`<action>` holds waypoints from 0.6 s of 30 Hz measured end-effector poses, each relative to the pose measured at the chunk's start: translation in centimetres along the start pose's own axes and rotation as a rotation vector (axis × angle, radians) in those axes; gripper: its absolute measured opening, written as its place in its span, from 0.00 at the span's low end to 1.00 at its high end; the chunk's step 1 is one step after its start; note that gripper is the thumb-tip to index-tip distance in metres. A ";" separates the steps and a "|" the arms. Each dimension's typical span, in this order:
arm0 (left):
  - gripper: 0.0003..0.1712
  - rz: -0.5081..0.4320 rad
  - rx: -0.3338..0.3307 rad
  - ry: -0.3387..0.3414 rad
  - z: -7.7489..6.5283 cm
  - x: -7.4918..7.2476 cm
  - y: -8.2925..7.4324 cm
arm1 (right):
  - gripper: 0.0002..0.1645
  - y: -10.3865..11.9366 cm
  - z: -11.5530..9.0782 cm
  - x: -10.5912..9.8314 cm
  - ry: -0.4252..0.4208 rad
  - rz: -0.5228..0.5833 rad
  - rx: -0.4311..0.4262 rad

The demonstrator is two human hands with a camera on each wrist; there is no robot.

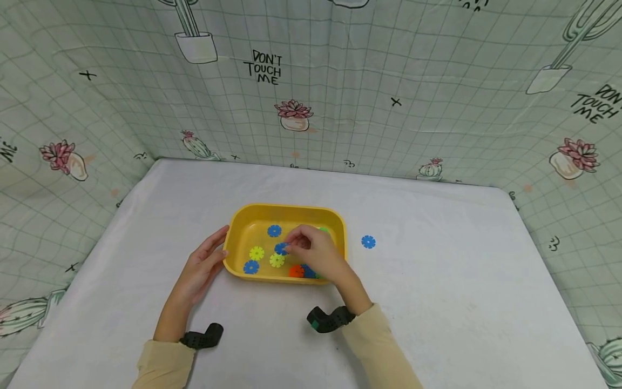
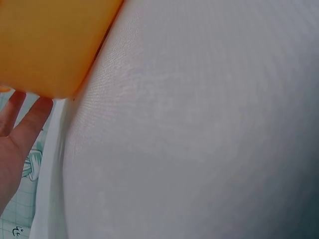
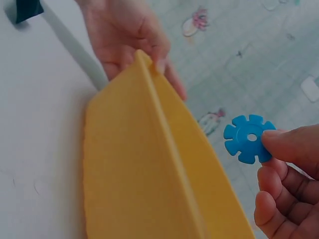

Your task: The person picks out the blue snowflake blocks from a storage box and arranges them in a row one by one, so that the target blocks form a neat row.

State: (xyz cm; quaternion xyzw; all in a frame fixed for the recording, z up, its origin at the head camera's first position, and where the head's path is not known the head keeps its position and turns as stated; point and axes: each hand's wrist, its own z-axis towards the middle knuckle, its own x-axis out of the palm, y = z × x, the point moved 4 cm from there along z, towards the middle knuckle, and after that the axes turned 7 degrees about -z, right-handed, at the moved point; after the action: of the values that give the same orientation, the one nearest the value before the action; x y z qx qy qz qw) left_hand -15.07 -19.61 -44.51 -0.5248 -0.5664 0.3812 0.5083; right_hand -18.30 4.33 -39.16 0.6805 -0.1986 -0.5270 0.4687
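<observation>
My right hand [image 1: 316, 253] is over the yellow tray [image 1: 286, 281], pinching a blue notched plastic disc [image 3: 243, 141] between thumb and fingers. The disc has a small centre hole and slots round its edge. At the tray's left end my left hand [image 1: 198, 270] touches the rim and outer wall with nearly straight fingers [image 2: 34, 117]. Inside the tray lie another blue disc [image 1: 274, 231], a lower blue disc [image 1: 251, 267], a yellow-green disc [image 1: 256, 253] and a second yellow-green disc [image 1: 277, 260]. An orange disc [image 1: 296, 271] lies near the front wall; my right hand partly hides the pieces beside it.
One loose blue disc [image 1: 368, 242] lies on the white cloth-covered table [image 1: 461, 281], right of the tray. A patterned curtain [image 1: 359, 70] hangs behind the table and along its sides. Each wrist wears a black camera band [image 1: 330, 319].
</observation>
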 end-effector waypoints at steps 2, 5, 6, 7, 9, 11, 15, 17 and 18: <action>0.32 0.002 0.002 0.004 0.0 0.1 0.0 | 0.07 -0.2 -0.6 -0.8 -0.036 0.011 0.004; 0.32 0.004 -0.001 0.003 0.0 0.1 0.1 | 0.07 -0.4 -1.5 -2.0 -0.086 0.031 0.004; 0.32 0.005 -0.003 0.002 0.0 0.0 0.2 | 0.07 -0.5 -1.8 -2.5 -0.103 0.037 0.007; 0.32 0.005 -0.004 0.001 0.0 0.0 0.2 | 0.07 -0.6 -2.1 -2.9 -0.123 0.041 0.014; 0.32 0.003 -0.004 0.000 0.0 -0.1 0.3 | 0.08 -0.9 -2.6 -3.7 -0.157 0.057 0.030; 0.32 0.001 -0.003 0.000 0.0 -0.2 0.3 | 0.09 -1.3 -3.1 -4.6 -0.187 0.073 0.053; 0.32 0.000 -0.001 0.005 0.0 -0.1 0.2 | 0.10 -2.2 -3.9 -6.1 -0.241 0.107 0.090; 0.32 -0.003 0.000 0.009 0.0 0.0 0.2 | 0.10 -2.6 -4.2 -6.7 -0.267 0.117 0.107; 0.32 -0.005 0.001 0.011 0.0 0.0 0.1 | 0.11 -2.8 -4.4 -7.0 -0.279 0.117 0.118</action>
State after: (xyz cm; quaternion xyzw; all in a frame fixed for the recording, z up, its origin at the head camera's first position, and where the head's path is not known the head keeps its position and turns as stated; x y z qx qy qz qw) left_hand -15.06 -19.57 -44.65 -0.5254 -0.5646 0.3774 0.5126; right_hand -17.54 12.91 -37.80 0.6144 -0.3314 -0.5758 0.4257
